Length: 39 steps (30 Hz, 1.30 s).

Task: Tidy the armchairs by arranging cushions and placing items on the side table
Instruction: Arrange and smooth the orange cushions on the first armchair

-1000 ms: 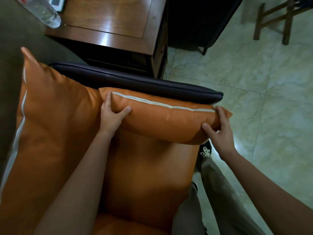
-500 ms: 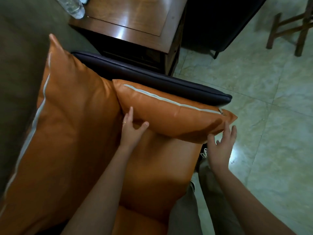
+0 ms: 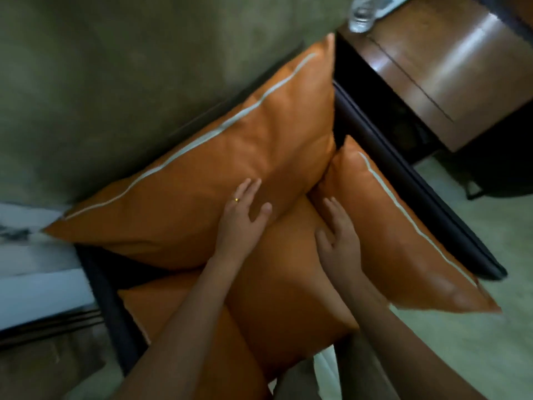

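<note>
Fingers point(image 3: 250, 189) lie straight and loosely spread on both our hands — left hand point(image 3: 240, 217) pressing the large cushion point(image 3: 230, 151) at the rear of the seat point(image 3: 288, 284), right hand point(image 3: 341, 243) against the smaller cushion point(image 3: 403, 235) along the seat's right edge.

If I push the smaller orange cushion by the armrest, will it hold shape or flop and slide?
Probably soft: the smaller cushion looks plump beside the right hand. Its smooth, leather-like sheen suggests it may slide along the armrest. Its front corner juts past the seat cushion, so it could tip off.
</note>
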Tool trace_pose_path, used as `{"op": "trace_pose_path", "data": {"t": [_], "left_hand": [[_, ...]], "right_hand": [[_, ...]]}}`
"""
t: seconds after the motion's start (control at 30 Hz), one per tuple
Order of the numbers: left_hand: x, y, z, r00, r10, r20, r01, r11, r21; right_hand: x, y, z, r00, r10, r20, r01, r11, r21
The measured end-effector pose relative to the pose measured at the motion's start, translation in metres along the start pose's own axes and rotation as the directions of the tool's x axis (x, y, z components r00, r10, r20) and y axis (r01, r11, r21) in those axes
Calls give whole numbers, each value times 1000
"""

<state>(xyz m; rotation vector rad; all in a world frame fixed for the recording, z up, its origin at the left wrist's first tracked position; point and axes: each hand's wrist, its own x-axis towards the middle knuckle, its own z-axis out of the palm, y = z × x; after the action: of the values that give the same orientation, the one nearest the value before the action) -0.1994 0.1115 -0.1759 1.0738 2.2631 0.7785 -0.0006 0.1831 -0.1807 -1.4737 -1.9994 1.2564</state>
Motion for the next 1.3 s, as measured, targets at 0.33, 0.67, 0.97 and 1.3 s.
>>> {"op": "trace_pose_path", "data": {"t": [0.33, 0.67, 0.97, 1.3], "left_hand": [[10, -54, -68, 914, -194, -357, 247, 963, 110], [63, -113, -94, 857, -389, -339, 476, 850, 228], [68, -132, -69, 870, -332, -365, 466, 797, 384], [54, -167, -95, 917, -248, -312, 379, 788, 486]], "right_hand": [[125, -118, 83, 790, -427, 441, 534, 832, -150], [181, -132, 166, 539, -394, 744, 807, 496, -321], [213, -101, 162, 431, -438, 789, 898, 297, -326], [286, -87, 103, 635, -414, 652, 769, 262, -582]]}}
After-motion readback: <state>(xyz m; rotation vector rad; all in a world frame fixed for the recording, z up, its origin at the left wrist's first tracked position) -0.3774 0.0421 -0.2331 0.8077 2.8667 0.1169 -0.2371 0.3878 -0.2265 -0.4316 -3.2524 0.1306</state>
